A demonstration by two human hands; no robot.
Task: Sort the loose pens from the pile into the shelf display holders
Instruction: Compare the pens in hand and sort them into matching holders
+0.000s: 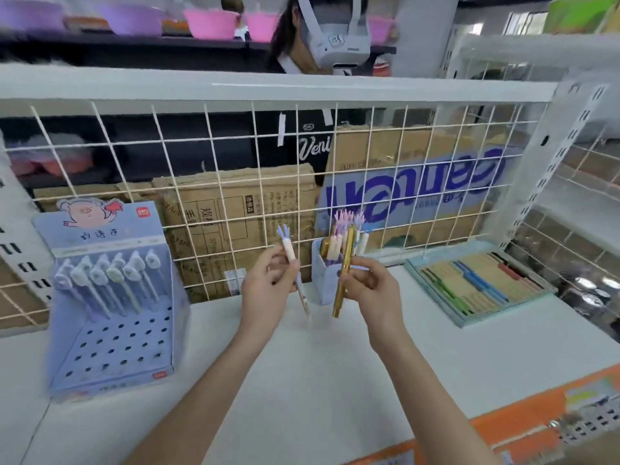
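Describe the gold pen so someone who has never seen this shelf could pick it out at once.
On the white shelf in front of the wire grid, find the small blue pen cup at the middle. Just in front of it, the right hand grips the gold pen nearly upright. It is plain metallic gold, unlike the pastel pen in the left hand.
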